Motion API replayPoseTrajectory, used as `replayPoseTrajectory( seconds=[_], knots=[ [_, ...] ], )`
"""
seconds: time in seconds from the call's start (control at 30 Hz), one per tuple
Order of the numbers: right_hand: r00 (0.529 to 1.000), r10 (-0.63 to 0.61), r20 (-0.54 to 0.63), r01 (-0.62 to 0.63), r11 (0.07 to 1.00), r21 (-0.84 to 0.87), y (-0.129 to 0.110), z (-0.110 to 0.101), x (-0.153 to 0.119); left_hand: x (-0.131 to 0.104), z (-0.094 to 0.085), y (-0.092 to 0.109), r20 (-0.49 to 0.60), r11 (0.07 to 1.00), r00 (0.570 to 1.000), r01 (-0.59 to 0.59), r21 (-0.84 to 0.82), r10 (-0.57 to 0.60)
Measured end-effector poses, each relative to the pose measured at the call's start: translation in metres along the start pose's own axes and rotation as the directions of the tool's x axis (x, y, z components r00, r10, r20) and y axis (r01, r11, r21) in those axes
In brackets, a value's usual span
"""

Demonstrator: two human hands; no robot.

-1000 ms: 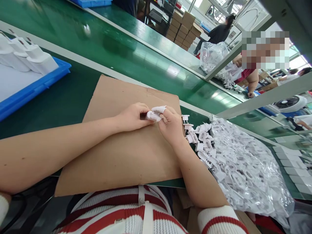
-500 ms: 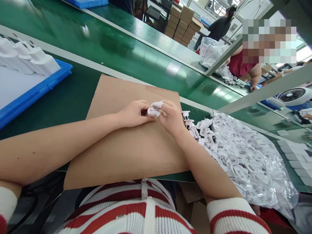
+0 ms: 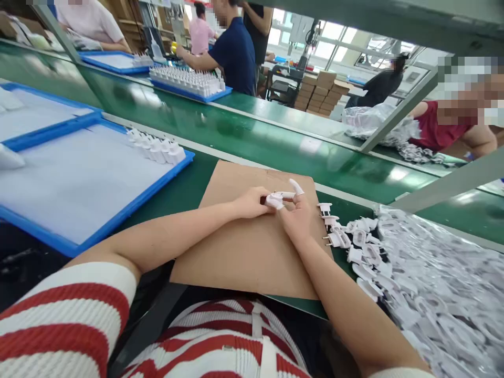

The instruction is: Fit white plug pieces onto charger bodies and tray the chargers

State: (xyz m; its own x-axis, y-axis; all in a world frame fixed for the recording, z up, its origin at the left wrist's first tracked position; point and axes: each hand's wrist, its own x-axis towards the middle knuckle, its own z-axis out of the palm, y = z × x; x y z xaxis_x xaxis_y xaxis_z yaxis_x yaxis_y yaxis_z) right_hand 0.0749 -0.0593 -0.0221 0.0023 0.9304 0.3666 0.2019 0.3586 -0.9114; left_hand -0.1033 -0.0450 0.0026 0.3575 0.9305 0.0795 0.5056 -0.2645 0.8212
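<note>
A small white plug housing (image 3: 274, 201) with metal pins is held above the brown cardboard sheet (image 3: 244, 257). My left hand (image 3: 250, 203) closes its thumb and fingers round the near left side of it. From the right, my right hand (image 3: 297, 215) pinches the plug with a thumb and a finger wearing white finger cots. Another covered fingertip of that hand points upward, off the plug. Past my right wrist lie several loose white plug fronts with pins (image 3: 334, 239) on the green bench. The plug is partly hidden by my fingers.
A blue-rimmed tray (image 3: 137, 207) with a row of white plugs (image 3: 157, 147) stands left. A clear plastic bag (image 3: 444, 278) of white parts lies right. A green conveyor (image 3: 255, 134) runs behind; a sloping metal post (image 3: 405, 105) rises there. Co-workers sit across, near another plug-filled tray (image 3: 189, 84).
The view has swung left and up, bringing the trays and more co-workers in. The plug's pins now show, and one covered finger of my right hand has lifted away from it.
</note>
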Motion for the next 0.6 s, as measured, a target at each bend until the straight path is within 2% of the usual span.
replayPoseTrajectory(
  seconds=[0.1,0.17,0.27,0.33,0.43,0.5,0.6],
  knots=[
    [0.999,0.036,-0.022,-0.031,0.978,0.207,0.005,0.003,0.0,0.001,-0.013,0.016,-0.146,1.0,0.989,0.011,-0.025,-0.014],
    [1.0,0.0,-0.014,0.004,0.965,0.263,0.003,0.003,0.001,-0.002,-0.022,0.03,-0.255,0.998,0.965,-0.063,0.011,0.063],
    [0.991,-0.127,-0.029,0.13,0.959,0.253,-0.009,0.003,-0.001,-0.015,-0.028,0.051,-0.324,0.975,0.921,-0.18,0.133,0.214],
    [0.962,-0.263,-0.075,0.273,0.944,0.187,-0.019,0.003,-0.004,-0.025,-0.027,0.06,-0.352,0.937,0.876,-0.261,0.231,0.33],
    [0.874,-0.472,-0.116,0.48,0.875,0.057,-0.028,0.003,-0.008,-0.034,-0.019,0.061,-0.378,0.866,0.787,-0.379,0.325,0.487],
    [0.825,-0.549,-0.139,0.553,0.833,-0.008,-0.029,0.004,-0.009,-0.034,-0.014,0.055,-0.395,0.83,0.737,-0.423,0.363,0.548],
    [0.807,-0.569,-0.161,0.569,0.821,-0.049,-0.027,0.006,-0.009,-0.033,-0.012,0.047,-0.401,0.805,0.704,-0.449,0.388,0.586]
  ],
)
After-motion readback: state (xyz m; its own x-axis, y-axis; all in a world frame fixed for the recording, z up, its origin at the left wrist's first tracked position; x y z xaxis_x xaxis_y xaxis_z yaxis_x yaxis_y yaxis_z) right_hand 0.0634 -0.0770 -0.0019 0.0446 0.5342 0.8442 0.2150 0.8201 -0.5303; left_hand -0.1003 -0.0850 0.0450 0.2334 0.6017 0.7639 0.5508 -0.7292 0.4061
